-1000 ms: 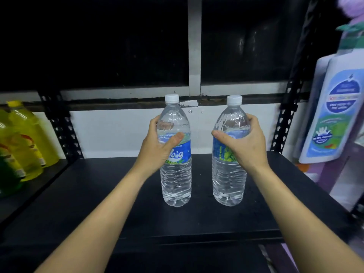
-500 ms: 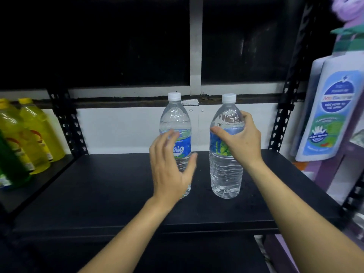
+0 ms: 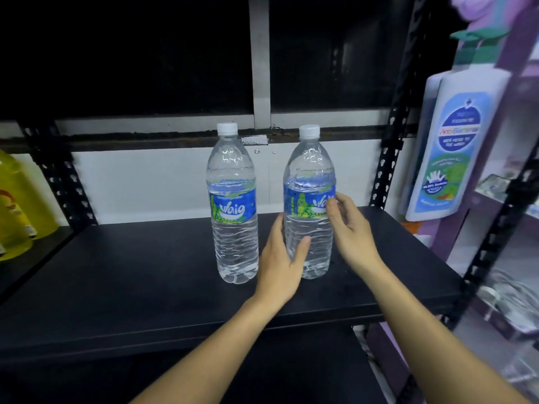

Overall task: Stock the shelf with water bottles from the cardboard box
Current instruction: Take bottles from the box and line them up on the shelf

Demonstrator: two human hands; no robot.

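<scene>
Left hand (image 3: 280, 258): wrapped round right water bottle (image 3: 309, 170), low
Right hand (image 3: 353, 231): curled fingertips on its label
Label: best turned frontward like left water bottle (image 3: 233, 205), base flat on shelf (image 3: 116, 272)

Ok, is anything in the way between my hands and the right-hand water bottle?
Nothing visible. The left hand grips the right bottle low down, the right hand holds it at the label; the other bottle stands apart.

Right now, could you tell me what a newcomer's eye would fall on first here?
Two water bottles stand upright on the black shelf: the left bottle free, the right bottle held by both hands, the left hand low on it, the right hand at its label. Yellow bottles line the far left.
</scene>
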